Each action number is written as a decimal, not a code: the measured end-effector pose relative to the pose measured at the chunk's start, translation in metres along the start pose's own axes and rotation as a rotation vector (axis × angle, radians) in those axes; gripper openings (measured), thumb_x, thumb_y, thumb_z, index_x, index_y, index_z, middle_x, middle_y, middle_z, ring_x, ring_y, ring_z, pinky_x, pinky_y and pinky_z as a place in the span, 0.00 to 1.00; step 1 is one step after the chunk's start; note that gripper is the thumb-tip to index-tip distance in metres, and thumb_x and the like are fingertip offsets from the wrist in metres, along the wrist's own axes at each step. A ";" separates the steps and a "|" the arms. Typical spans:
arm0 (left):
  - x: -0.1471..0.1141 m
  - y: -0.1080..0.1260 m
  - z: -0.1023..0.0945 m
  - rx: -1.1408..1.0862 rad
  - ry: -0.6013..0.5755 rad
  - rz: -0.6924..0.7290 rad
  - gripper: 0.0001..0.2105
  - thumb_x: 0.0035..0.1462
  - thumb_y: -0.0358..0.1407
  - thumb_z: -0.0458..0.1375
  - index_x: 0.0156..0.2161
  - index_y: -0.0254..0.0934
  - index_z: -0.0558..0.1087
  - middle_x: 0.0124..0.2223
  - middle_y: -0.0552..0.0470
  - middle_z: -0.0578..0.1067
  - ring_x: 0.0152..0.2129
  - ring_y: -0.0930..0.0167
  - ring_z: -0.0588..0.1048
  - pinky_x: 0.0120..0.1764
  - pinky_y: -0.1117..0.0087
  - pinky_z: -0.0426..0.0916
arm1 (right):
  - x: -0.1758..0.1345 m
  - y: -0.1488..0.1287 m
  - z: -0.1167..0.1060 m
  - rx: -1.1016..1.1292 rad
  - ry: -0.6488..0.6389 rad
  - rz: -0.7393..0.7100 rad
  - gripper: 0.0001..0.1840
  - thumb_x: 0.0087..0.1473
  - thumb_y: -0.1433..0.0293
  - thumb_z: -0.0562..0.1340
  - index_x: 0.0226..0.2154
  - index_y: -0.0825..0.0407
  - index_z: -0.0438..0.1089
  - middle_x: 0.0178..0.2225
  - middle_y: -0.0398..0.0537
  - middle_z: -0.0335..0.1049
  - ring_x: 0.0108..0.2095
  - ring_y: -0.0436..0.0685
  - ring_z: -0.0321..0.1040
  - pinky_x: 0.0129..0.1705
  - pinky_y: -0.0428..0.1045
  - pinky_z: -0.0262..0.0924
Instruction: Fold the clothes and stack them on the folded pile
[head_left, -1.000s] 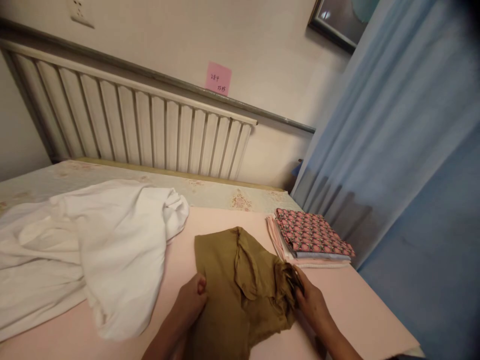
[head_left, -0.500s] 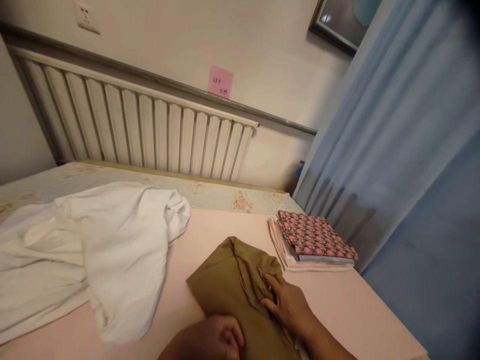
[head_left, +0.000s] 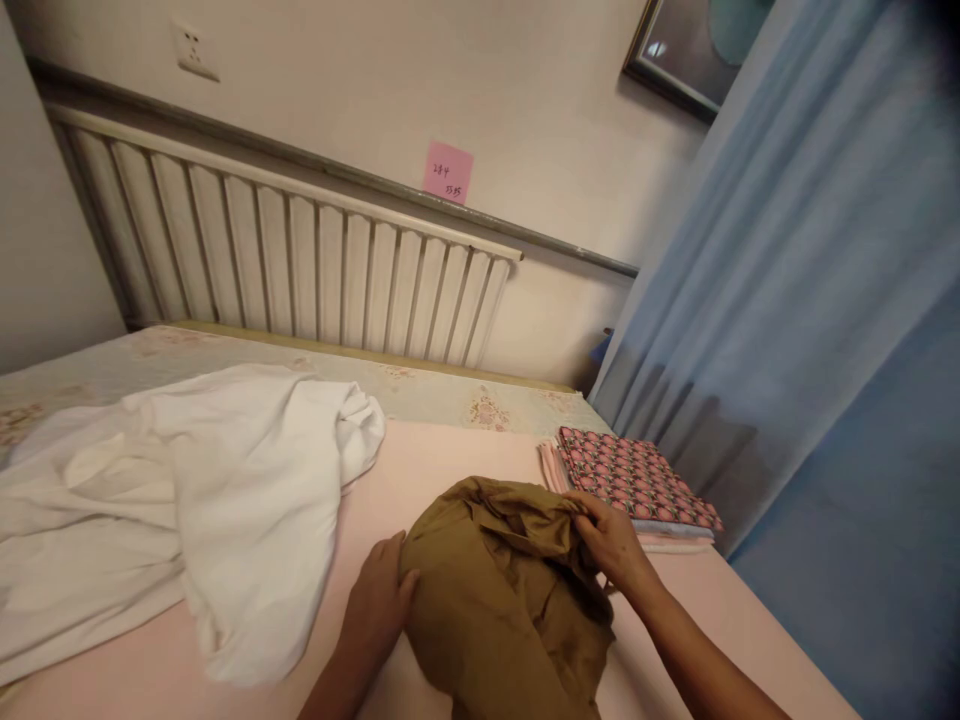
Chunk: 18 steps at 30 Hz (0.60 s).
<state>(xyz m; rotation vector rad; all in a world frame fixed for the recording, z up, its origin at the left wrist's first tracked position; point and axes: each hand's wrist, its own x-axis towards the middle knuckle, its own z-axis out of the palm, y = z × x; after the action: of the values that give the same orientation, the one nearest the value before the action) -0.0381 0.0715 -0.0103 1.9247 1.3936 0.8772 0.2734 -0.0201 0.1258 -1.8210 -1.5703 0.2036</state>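
The left hand [head_left: 379, 600] comes in from the bottom edge with the forearm angled up and to the right, its palm and fingers laid against the left side of the olive-brown garment [head_left: 510, 600]; the thumb lies along the cloth's rounded edge, and its grip reads as flat and pressing rather than closed around anything. The right hand [head_left: 615, 540] reaches in from the lower right, wrist bent, with its grip pinched shut on a bunched fold at the garment's upper right edge. The garment sits on the pink sheet [head_left: 442, 460] of the bed, near the front edge and between the two hands. It is a crumpled mound of thin, slightly shiny fabric, smooth and domed on the left, creased and gathered toward the top right where the fingers hold it. Its lower part runs out of the picture at the bottom, so its full shape and kind cannot be told. Just beside the right hand, to the upper right, lies a stack of folded cloths [head_left: 637, 485] topped by a pink floral print; the hand covers the stack's near corner. A loose white sheet [head_left: 225, 500] lies heaped well to the left, cut off at the left edge.
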 end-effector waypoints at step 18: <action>0.003 0.005 -0.046 -0.978 -0.459 -0.238 0.16 0.44 0.44 0.65 0.34 0.38 0.66 0.30 0.56 0.72 0.25 0.73 0.70 0.27 0.74 0.62 | 0.216 -0.069 0.035 0.002 0.266 0.023 0.21 0.53 0.67 0.52 0.46 0.55 0.71 0.44 0.51 0.75 0.46 0.59 0.69 0.51 0.54 0.60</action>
<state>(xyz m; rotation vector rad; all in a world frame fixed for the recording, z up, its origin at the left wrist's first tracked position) -0.0715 0.0768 0.0217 1.0740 0.6788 0.7297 0.2522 0.1922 0.2109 -1.7836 -1.3627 -0.0267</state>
